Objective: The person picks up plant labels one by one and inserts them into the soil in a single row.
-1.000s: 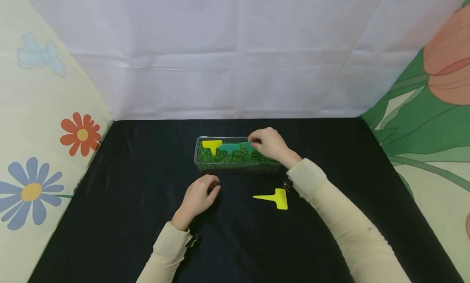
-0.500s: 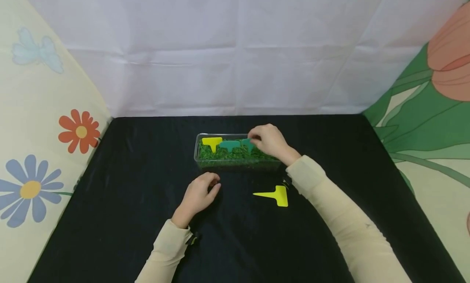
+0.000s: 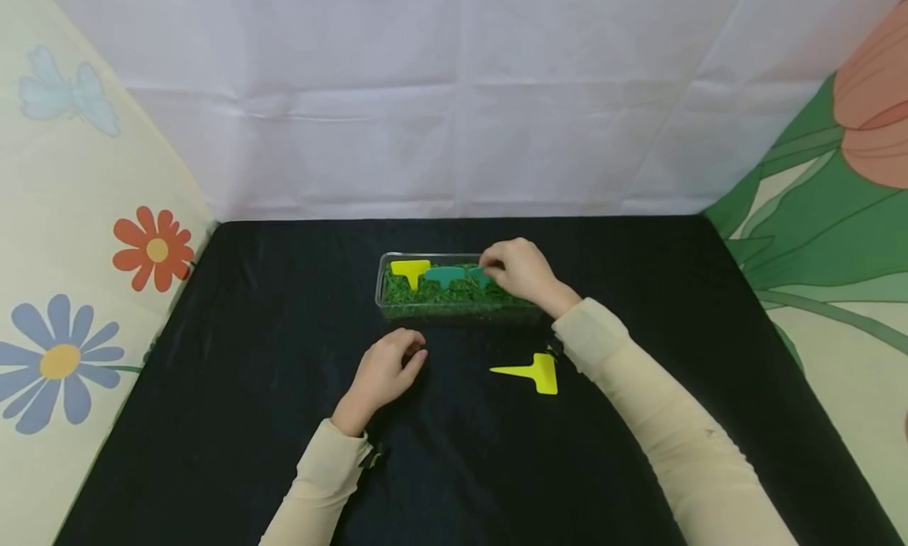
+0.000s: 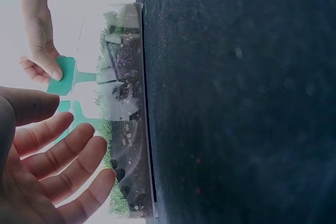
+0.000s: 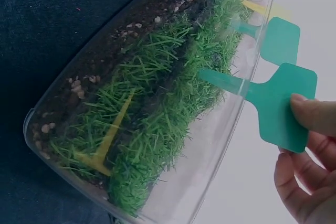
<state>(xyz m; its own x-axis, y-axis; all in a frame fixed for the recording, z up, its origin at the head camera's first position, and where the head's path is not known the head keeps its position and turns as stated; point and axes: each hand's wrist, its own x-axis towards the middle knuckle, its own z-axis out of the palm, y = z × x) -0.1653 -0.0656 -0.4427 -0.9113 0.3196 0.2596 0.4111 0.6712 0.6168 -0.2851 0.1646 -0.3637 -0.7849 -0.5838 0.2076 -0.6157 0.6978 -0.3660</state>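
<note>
My right hand (image 3: pixel 525 274) pinches the head of a green T-shaped plant label (image 5: pixel 286 108) between thumb and fingers. The label's pointed stem reaches down into the grass (image 5: pixel 157 114) of a clear plastic box (image 3: pixel 379 294). Beside it in the grass stand a second green label (image 3: pixel 444 277) and, at the left end, a yellow label (image 3: pixel 409 270). My left hand (image 3: pixel 383 373) is just in front of the box, fingers loosely bent around nothing. On the black cloth, nearer to me than the box, lies another yellow plant label (image 3: pixel 537 373), its tip pointing left.
Black cloth (image 3: pixel 248 357) covers the table. A white sheet (image 3: pixel 454 97) hangs behind it, with flower-printed cloths (image 3: pixel 60 365) at both sides. Dark soil with pale pebbles (image 4: pixel 126 140) shows through the box's wall.
The head view has tilted slightly, so the table sits higher in it. My right hand stays on the green label, a touch lower against the box. The left hand has kept its pose.
</note>
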